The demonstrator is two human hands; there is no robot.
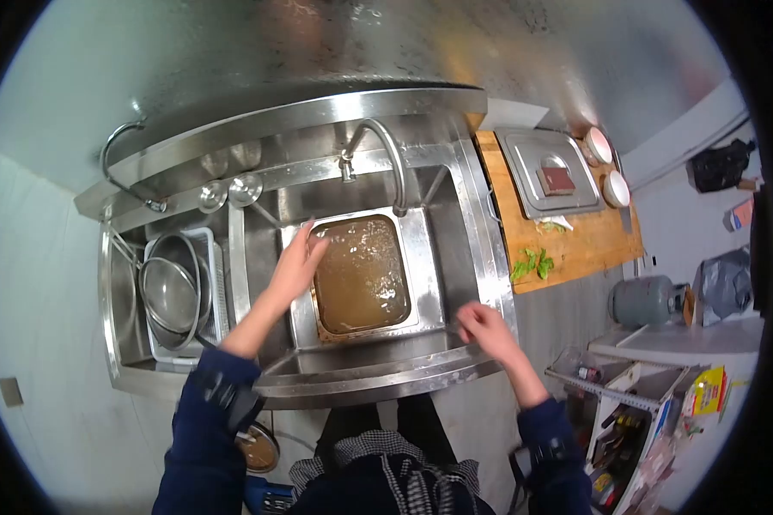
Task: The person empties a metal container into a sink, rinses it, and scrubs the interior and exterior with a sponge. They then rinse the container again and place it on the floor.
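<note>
A rectangular steel pan (425,283) with a wide rim sits in the sink (468,249), filled with murky brown water (361,283) that has bubbles on its surface. My left hand (299,264) is at the pan's left rim, fingers stretched out and apart, holding nothing. Over the sink's right front corner, my right hand (484,329) is clear of the pan, its fingers curled in with nothing showing in them. A curved faucet (386,154) reaches over the back edge of the pan.
Left of this sink, a second basin holds a white basket (212,283) and mesh strainers (170,294). A wooden board (575,253) on the right bears green leaves (532,264), a lidded tray (532,184) and white bowls (616,189). A gas cylinder (642,301) stands further right.
</note>
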